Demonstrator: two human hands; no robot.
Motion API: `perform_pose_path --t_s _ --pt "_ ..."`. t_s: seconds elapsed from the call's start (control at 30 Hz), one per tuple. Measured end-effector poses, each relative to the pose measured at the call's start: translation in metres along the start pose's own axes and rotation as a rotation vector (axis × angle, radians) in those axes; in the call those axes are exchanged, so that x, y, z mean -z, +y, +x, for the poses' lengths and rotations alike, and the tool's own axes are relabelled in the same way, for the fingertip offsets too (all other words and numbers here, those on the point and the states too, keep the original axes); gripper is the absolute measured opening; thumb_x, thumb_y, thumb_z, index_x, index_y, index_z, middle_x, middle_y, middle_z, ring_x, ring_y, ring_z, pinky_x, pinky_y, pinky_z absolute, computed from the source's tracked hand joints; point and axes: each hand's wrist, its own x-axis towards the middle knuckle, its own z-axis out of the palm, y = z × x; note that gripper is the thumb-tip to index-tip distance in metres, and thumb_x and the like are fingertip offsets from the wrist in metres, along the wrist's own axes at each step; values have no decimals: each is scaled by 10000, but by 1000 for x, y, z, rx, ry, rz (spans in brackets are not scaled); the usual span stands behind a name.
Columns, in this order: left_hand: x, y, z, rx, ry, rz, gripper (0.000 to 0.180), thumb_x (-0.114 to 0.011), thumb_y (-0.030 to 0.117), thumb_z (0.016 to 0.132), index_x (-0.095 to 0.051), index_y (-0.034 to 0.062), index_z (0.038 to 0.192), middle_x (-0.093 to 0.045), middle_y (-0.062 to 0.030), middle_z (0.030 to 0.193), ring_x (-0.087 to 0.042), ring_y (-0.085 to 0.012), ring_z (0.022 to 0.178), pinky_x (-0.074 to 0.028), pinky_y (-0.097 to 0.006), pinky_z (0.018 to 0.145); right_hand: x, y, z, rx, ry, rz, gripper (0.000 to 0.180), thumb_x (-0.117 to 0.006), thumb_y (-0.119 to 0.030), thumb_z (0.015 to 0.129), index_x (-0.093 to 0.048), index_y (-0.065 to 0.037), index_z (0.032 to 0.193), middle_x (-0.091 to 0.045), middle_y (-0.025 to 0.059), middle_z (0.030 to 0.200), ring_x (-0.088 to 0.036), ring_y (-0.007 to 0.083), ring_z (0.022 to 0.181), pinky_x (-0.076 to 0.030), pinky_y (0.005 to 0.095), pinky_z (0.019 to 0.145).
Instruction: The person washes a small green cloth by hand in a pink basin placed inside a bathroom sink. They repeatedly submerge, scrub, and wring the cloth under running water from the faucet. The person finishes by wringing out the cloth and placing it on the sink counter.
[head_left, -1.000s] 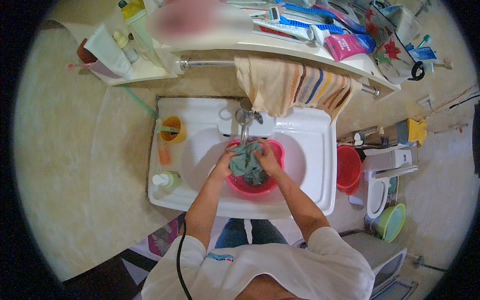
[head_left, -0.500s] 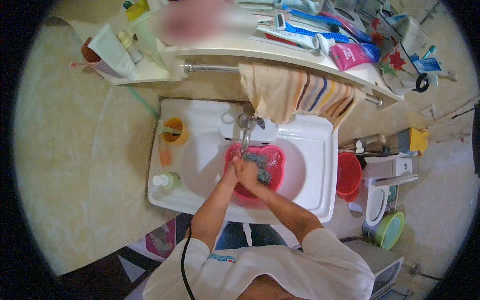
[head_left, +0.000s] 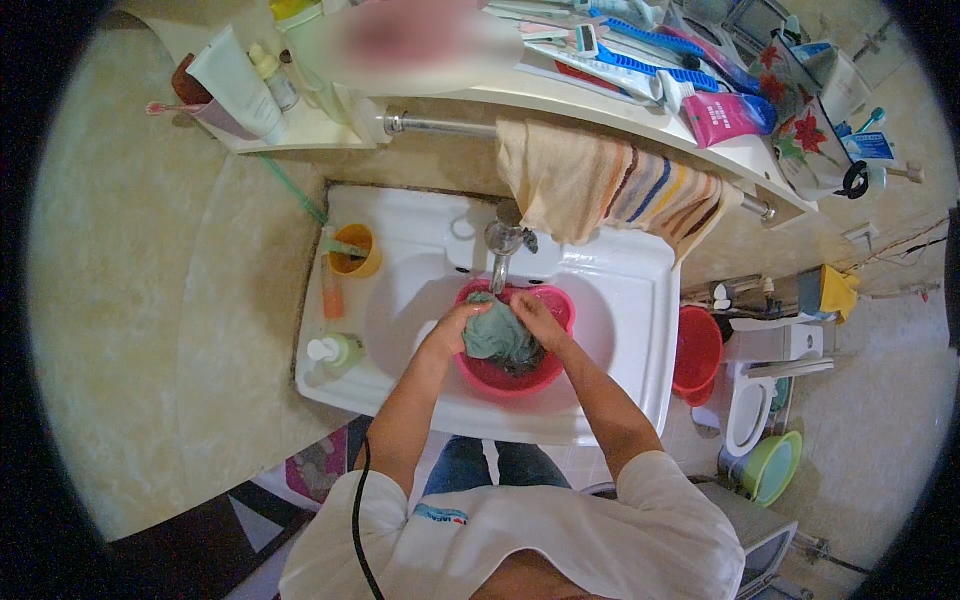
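A wet grey-green cloth (head_left: 494, 332) is spread between my two hands over a pink basin (head_left: 512, 386), its lower part hanging into the basin. My left hand (head_left: 456, 326) grips the cloth's left edge, and my right hand (head_left: 540, 319) pinches its upper right edge. The basin stands in the bowl of a white sink (head_left: 625, 395), under the spout of a metal faucet (head_left: 503, 242). Whether water is running from the spout, I cannot tell.
On the sink's left ledge stand a yellow cup (head_left: 362, 252), an orange tube (head_left: 332, 292) and a pump bottle (head_left: 336, 349). A striped towel (head_left: 610, 185) hangs behind the faucet, below a crowded shelf (head_left: 450, 88). A red bucket (head_left: 697, 350) is right of the sink.
My hands, close together before, have moved apart. The cloth, bunched in the basin earlier, is now raised and opened out between them.
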Motion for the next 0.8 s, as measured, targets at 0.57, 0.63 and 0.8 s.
perform_pose_path --t_s 0.57,0.63,0.8 --pt "4 -28 22 -102 36 -192 295 -517 301 891 -565 64 1059 -628 -69 972 -605 -209 896 -475 -385 844 -14 4 -19 200 319 98 193 -510 -135 909 -548 -55 1081 -603 51 961 -583 201 899 -494 346 743" --pt "15 -33 27 -74 158 -164 318 -506 366 899 -570 77 1016 -623 -52 931 -600 -200 844 -480 -364 786 -50 -1 -25 310 185 -126 171 -517 -184 909 -596 -58 993 -627 85 882 -605 227 842 -491 358 709" --pt "1 -59 35 -300 58 -184 444 -567 571 798 -566 133 875 -583 4 790 -578 -154 740 -478 -313 666 -69 -21 -17 41 321 -839 415 -386 -431 916 -673 -134 950 -632 196 765 -598 403 646 -474 488 581"
